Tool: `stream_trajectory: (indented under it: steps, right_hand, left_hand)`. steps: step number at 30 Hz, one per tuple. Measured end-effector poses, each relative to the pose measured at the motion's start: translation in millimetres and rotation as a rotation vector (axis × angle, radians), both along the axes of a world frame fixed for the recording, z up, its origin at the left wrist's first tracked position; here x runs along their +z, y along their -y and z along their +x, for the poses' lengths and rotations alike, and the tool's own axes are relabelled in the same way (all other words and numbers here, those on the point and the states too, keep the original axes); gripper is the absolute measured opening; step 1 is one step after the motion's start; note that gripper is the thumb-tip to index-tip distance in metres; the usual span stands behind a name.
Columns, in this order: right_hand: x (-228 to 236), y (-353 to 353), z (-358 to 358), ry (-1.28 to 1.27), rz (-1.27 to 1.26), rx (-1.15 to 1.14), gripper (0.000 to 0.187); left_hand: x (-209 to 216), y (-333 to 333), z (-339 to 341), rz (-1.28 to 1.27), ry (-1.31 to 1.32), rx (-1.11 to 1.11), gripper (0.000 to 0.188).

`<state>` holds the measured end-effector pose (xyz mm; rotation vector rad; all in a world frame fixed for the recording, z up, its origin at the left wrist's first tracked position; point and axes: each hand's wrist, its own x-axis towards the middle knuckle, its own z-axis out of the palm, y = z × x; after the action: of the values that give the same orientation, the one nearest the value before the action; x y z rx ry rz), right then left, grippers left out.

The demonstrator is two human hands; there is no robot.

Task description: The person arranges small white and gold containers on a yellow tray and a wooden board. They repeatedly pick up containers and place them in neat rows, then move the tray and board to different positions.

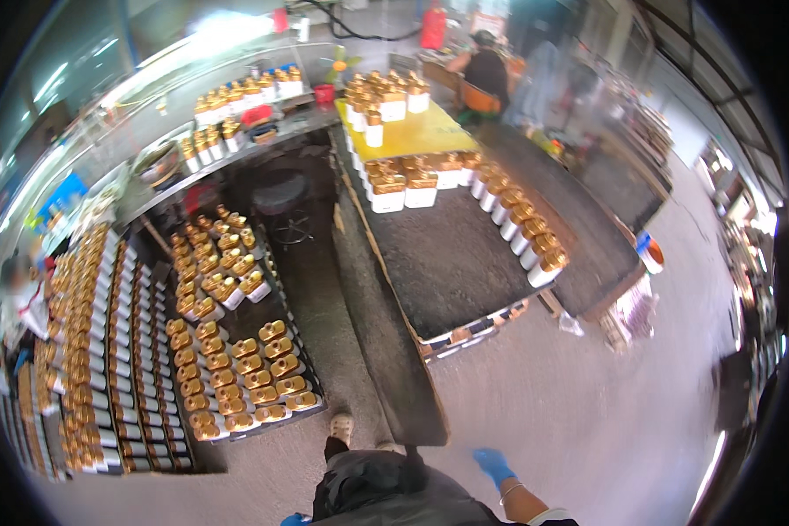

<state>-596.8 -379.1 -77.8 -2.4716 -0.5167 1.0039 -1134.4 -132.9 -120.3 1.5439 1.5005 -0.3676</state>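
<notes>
My right hand (494, 465), in a blue glove, hangs over the grey floor at the lower right of my body. Its fingers look loosely stretched and nothing shows in them. Of my left hand (296, 520), only a blue-gloved sliver appears at the lower edge, its fingers hidden. Neither hand touches any of the containers. Closest to me on the left, white containers with gold tops (256, 379) stand in rows on a dark low platform. Ahead to the right, similar gold-topped containers (524, 230) line the right side of a dark platform (443, 263).
A yellow board (425, 131) bears more gold-topped containers. Dense rows of them (92, 368) fill the far left. A long dark board (381, 351) lies between the platforms. A round stool (280, 195) stands by the workbench (184, 180). Farther back sits another person (485, 74).
</notes>
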Motion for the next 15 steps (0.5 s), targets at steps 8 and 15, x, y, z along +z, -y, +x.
stream_trajectory:
  steps: [8, 15]
  right_hand:
    - [-44.2, 131.2, -158.2, -0.137, -0.628, 0.164, 0.048]
    - [-52.9, 43.0, -208.0, -0.154, -0.174, -0.004, 0.038]
  left_hand:
    - [-12.4, -211.5, 37.2, 0.17, 0.137, -0.2, 0.04]
    - [-41.7, -324.9, 54.2, 0.31, 0.024, -0.314, 0.04]
